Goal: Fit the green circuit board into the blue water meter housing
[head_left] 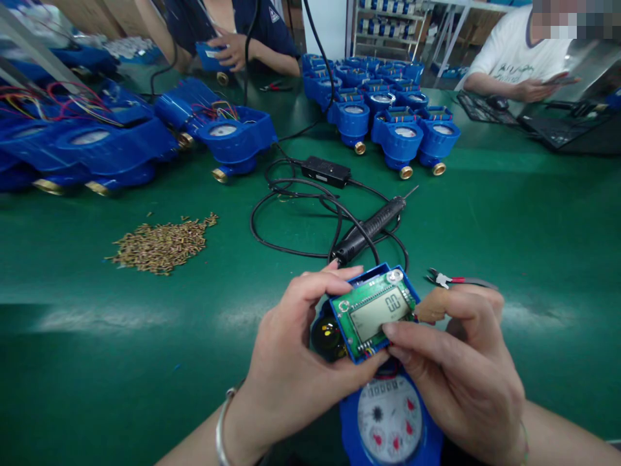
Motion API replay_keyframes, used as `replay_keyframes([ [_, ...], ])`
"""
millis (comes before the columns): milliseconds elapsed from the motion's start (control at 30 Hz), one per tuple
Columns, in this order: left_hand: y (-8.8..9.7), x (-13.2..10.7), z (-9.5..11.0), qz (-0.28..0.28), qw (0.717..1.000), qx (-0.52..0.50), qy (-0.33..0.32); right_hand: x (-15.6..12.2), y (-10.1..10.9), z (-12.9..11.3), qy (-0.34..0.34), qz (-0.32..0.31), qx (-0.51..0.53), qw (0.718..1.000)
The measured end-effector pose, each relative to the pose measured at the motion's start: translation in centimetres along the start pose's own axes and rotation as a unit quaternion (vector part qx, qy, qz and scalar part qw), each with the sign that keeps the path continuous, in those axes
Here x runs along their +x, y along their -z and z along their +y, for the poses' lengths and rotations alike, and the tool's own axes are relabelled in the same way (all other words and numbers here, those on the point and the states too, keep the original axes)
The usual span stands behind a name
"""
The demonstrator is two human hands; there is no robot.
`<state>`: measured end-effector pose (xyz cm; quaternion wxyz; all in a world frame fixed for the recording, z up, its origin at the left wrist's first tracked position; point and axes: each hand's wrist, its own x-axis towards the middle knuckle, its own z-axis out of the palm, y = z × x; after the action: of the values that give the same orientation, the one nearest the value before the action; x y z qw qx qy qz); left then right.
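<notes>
The left hand [291,353] grips, cupped; the right hand [468,366] curls inward.

The left hand [295,349] holds a display board [372,313], the right hand [463,369] touching it.

Toward five o'clock: one dial meter [388,417], one circuit board [373,314]. One screwdriver [373,228] at three; two pairs of pliers [442,279], past three and near twelve; one screw pile [162,247] at nine. From ten to one, overlapping blue meters [400,145], probably over a dozen.
</notes>
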<state>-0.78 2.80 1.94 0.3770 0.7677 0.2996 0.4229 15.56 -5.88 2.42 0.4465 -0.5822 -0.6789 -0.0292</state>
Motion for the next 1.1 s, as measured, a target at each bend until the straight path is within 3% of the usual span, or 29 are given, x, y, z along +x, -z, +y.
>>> replay_keyframes([
  [400, -0.06, -0.02, -0.06, 0.005, 1.000, -0.020, 0.024, 0.39, 0.02, 0.19, -0.071, -0.056, 0.112, 0.990],
  [1100, -0.11, -0.15, -0.34, -0.005, 0.999, -0.027, 0.022, 0.26, -0.50, 0.39, -0.071, -0.034, 0.162, 0.984],
])
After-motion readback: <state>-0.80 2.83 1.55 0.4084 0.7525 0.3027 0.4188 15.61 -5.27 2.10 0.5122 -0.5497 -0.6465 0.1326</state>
